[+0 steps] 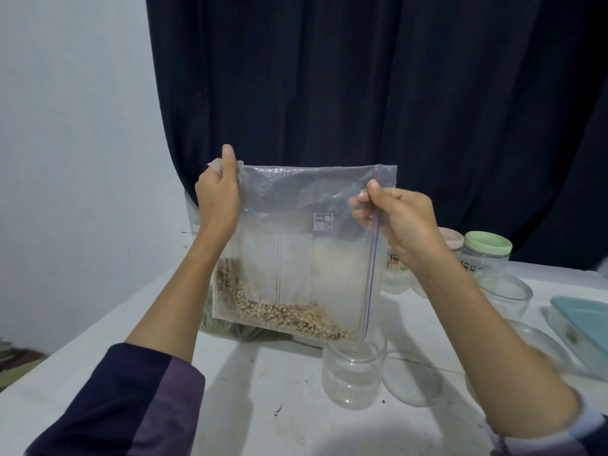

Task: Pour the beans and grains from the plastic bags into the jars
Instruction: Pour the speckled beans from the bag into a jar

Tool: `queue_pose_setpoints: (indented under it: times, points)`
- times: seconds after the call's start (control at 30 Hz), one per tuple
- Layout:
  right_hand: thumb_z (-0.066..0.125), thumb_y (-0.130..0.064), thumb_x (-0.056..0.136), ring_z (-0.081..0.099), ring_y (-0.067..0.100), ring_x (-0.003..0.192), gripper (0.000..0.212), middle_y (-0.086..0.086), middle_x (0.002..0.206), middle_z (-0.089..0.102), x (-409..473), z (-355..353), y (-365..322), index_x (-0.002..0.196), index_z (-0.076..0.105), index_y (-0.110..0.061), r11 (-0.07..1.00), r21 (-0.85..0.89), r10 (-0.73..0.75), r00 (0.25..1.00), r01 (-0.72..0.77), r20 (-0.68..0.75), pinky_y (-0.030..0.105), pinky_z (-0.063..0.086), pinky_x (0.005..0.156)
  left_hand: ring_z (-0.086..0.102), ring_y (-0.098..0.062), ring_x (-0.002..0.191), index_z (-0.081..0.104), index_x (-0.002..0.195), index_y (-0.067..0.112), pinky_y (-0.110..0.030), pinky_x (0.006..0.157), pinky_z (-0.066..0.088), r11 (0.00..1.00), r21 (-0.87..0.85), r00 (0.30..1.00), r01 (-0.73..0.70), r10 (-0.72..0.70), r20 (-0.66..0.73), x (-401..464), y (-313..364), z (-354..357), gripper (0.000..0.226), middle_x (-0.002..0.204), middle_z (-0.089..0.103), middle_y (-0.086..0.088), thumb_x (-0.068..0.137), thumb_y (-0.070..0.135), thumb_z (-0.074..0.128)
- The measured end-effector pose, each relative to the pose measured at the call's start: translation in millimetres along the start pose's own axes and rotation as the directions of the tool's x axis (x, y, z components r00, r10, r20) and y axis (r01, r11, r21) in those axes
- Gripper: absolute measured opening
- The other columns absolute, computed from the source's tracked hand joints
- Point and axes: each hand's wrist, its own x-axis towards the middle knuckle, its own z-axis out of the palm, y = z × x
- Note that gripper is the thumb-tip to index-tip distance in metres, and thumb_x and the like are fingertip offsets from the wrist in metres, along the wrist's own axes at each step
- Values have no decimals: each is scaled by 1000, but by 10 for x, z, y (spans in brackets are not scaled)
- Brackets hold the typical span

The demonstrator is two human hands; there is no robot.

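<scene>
Beans (pixel 283 315), pale and speckled, are seen gathered along the lower edge of a clear plastic zip bag (pixel 296 245) held up in the air above a white table (pixel 263 390). The bag is turned on its side, so that its red-and-blue zip strip (pixel 371 278) runs nearly vertically down the right edge, with the strip's lower end hanging directly over an open glass jar (pixel 353 373). The upper left corner of the bag is pinched by the left hand (pixel 217 199), its thumb raised above the plastic and its fingers curled behind. The zip edge near the top right is gripped by the right hand (pixel 399 218), thumb in front and fingers closed round the film. The bag is thin, wrinkled and translucent, with a printed label panel at its centre. The jar below is round, transparent and lidless. A clear round lid (pixel 413 380) is laid flat just beside it. Farther back on the right, a jar with a pale green lid (pixel 487 243) is stood upright, and a teal-lidded container (pixel 582 320) is partly cut off at the edge. A dark curtain (pixel 362 77) is hung behind the table.
</scene>
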Motion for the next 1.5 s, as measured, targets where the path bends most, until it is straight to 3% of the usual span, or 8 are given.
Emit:
queue_pose_setpoints:
  times: [0.1, 0.23, 0.37, 0.57, 0.8, 1.27, 1.5]
  points:
    - [58, -13, 95, 67, 13, 62, 24, 6, 71, 72, 13, -14, 2, 76, 68, -1, 999, -24, -22, 1000, 22, 1, 21, 56, 64, 25, -6, 44, 19, 54, 20, -32, 54, 26, 999, -15, 999, -43, 43, -12, 4, 28, 16, 54, 42, 27, 12, 100, 37, 40]
    - [57, -14, 95, 72, 17, 75, 24, 5, 79, 74, 23, -52, 19, 79, 70, -4, 996, -69, -64, 998, 64, 7, 22, 56, 73, 27, -4, 40, 20, 54, 19, -23, 50, 24, 997, -7, 996, -80, 80, -42, -3, 87, 34, 53, 47, 27, 11, 102, 32, 38]
    - [55, -14, 96, 71, 18, 75, 24, 5, 79, 73, 43, -65, 6, 79, 69, -7, 998, -48, -46, 999, 46, 11, 25, 56, 74, 27, -4, 40, 19, 56, 18, -21, 48, 23, 998, -3, 996, -58, 58, -64, 27, 147, 48, 52, 53, 24, 6, 102, 32, 37]
    - [57, -11, 94, 71, 17, 72, 15, 4, 82, 74, 40, -46, -8, 90, 70, -5, 999, -20, -44, 999, 43, -31, 24, 57, 73, 29, -3, 39, 21, 55, 18, -17, 46, 24, 997, -29, 994, -78, 75, -74, 44, 216, 76, 52, 52, 26, 7, 102, 30, 39]
    - [58, -8, 94, 72, 17, 78, 17, 1, 72, 74, 11, 13, -22, 82, 70, -7, 999, 10, -39, 998, 40, -42, 30, 58, 83, 30, -3, 37, 22, 51, 18, -18, 46, 24, 992, -27, 991, -120, 118, -57, 71, 235, 99, 55, 42, 30, 12, 102, 28, 41]
    - [58, -7, 93, 70, 12, 66, 19, -1, 63, 70, 12, 65, -9, 77, 67, -4, 998, 54, -23, 997, 27, -76, 32, 58, 82, 30, -4, 37, 21, 52, 17, -16, 44, 24, 989, 9, 984, -145, 145, -104, 80, 274, 79, 54, 47, 28, 9, 102, 26, 41]
    - [59, -6, 93, 71, 14, 65, 19, 1, 64, 71, 7, 119, -30, 77, 68, -3, 999, 47, -16, 997, 20, -79, 27, 59, 76, 28, -5, 37, 21, 52, 17, -19, 46, 24, 993, -26, 988, -119, 116, -102, 61, 259, 70, 55, 45, 27, 10, 101, 27, 42]
